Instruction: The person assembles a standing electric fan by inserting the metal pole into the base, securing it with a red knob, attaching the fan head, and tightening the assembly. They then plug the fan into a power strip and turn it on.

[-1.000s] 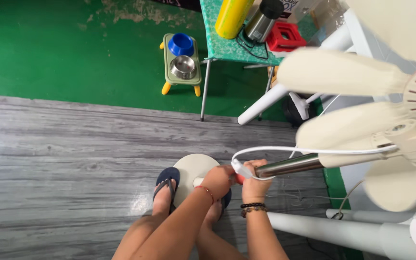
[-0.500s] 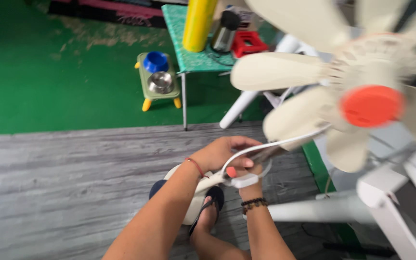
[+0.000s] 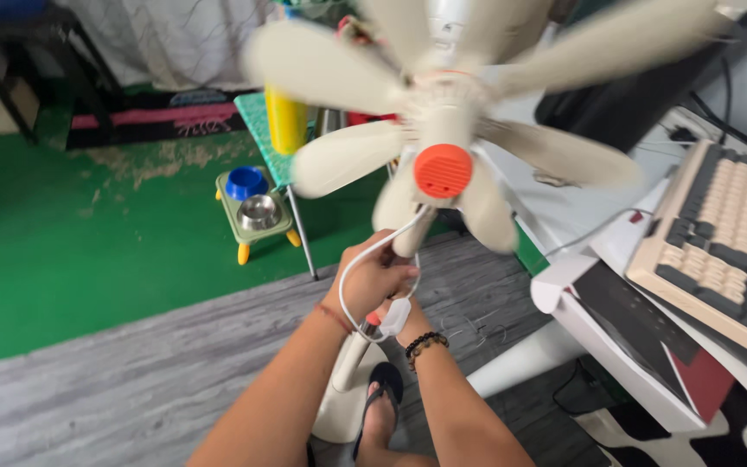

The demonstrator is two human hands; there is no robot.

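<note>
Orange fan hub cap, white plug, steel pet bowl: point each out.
orange hub cap (image 3: pixel 443 170), head view, middle of its front face
white plug (image 3: pixel 395 317), head view, middle of its body
steel pet bowl (image 3: pixel 258 210), head view, its inner hollow

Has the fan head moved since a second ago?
Yes. The fan head has swung upright from lying sideways; against its base on the floor it now stands above both hands.

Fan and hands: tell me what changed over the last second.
The fan has swung up from lying tilted to the right to standing upright, blades facing the camera. The left hand shifted higher on the pole. Both hands stay clamped, the right hand just below; the white cord still loops there.
</note>
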